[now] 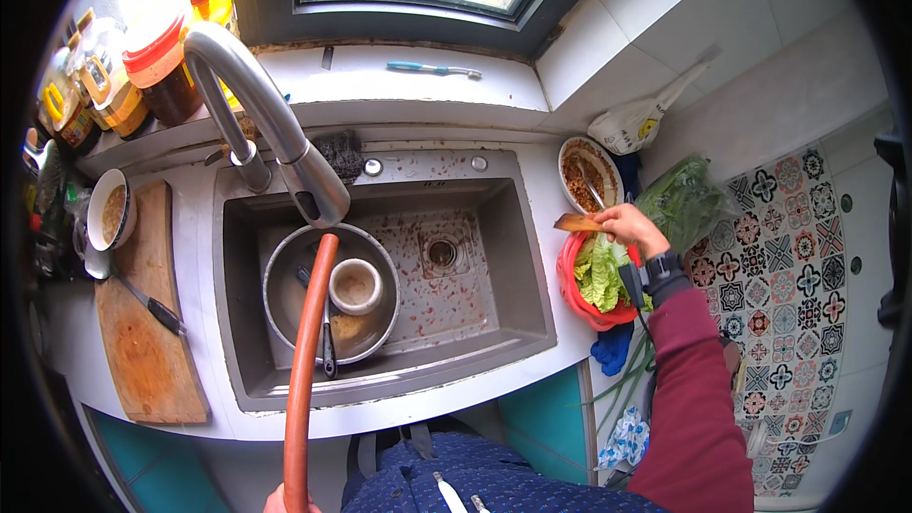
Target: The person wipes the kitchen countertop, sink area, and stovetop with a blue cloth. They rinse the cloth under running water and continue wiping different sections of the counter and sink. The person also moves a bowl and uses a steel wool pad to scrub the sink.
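Note:
My left hand (285,500), only partly in view at the lower edge, is closed around a long reddish-brown rod or tube (309,361). Its upper end reaches the spout of the metal faucet (316,192); whether they touch I cannot tell. Below it in the sink (475,328) sits a round metal pan (275,313) with a small pale bowl (355,287) and a black-handled utensil (329,347) inside. My right hand (631,226) pinches a flat brown piece (577,222), wood-like, its kind unclear. It hovers over leafy greens (600,271) in a red basket (571,296).
Right of the sink stand a bowl of reddish-brown food (591,174) with a spoon and bagged greens (686,192). At left lie a cutting board (142,342), a black-handled knife (157,309) and a white bowl (113,209). Jars (160,71) and a toothbrush (432,68) occupy the sill.

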Demonstrator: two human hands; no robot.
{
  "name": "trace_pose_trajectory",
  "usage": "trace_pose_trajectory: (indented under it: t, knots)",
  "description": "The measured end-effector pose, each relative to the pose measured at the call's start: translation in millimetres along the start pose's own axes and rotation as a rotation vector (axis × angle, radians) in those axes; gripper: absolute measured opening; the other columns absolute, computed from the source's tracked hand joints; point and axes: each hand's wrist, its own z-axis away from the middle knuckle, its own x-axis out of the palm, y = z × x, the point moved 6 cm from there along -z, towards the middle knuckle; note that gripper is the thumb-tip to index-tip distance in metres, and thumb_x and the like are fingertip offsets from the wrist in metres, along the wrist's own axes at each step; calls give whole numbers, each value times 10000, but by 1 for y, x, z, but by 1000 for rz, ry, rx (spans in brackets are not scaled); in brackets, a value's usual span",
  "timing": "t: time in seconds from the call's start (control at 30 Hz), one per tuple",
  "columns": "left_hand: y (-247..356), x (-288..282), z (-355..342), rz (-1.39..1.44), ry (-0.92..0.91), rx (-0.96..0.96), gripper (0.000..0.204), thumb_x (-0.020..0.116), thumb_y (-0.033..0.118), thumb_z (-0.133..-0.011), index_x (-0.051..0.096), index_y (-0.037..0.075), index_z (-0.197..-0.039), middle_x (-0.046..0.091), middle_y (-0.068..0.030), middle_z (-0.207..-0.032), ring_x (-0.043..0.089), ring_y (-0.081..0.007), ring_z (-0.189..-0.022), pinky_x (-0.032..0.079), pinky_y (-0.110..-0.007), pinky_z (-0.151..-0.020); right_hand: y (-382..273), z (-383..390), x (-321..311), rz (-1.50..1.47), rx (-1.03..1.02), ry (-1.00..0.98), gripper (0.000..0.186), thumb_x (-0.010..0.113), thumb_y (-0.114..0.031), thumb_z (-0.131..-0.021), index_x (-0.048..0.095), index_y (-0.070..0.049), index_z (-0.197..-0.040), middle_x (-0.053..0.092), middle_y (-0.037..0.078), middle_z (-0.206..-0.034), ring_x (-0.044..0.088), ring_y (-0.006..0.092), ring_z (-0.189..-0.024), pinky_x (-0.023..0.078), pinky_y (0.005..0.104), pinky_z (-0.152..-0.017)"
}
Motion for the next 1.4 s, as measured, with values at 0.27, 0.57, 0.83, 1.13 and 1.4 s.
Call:
trace_pose_trajectory:
  t: [0.27, 0.57, 0.83, 1.13, 1.4]
  knots:
    - [5, 10, 8, -104, 76, 145, 348, 600, 88, -716, 461, 24, -1028, 561, -22, -673, 455, -76, -457, 358, -210, -392, -11, 127, 25, -688, -78, -183, 301, 501, -127, -968, 531, -57, -1259, 518, -15, -685, 329, 6, -459, 245, 152, -421]
    - [-35, 36, 30, -63, 140, 203, 354, 632, 51, -691, 479, 38, -1010, 585, -35, -685, 510, -97, -497, 402, -230, -431, -61, 157, 78, -777, -406, -403, 253, 581, -71, -933, 581, -21, -1180, 541, -1, -694, 447, 44, -558, 330, 177, -480]
    - [-60, 45, 30, 68, 182, 168, 418, 696, 81, -691, 493, 13, -1050, 581, -29, -764, 556, -114, -629, 467, -254, -548, -1, 101, 13, 181, -450, 784, 291, 596, -184, -911, 632, -207, -1199, 619, 113, -825, 625, 278, -749, 493, 388, -686]
    - [-38, 29, 14, 38, 174, 101, 360, 653, 67, -707, 486, 21, -1023, 582, -36, -742, 557, -133, -597, 474, -259, -537, 46, 38, 2, 529, -365, 690, 243, 626, -237, -878, 674, -276, -1112, 616, 134, -916, 639, 365, -831, 511, 477, -717]
    - [-25, 30, 10, 4, 141, 75, 375, 637, 64, -701, 489, 5, -1040, 577, -36, -758, 551, -124, -618, 466, -248, -550, 34, 26, 9, 655, -470, 712, 250, 650, -187, -853, 684, -226, -1098, 585, 131, -912, 638, 368, -738, 516, 475, -650]
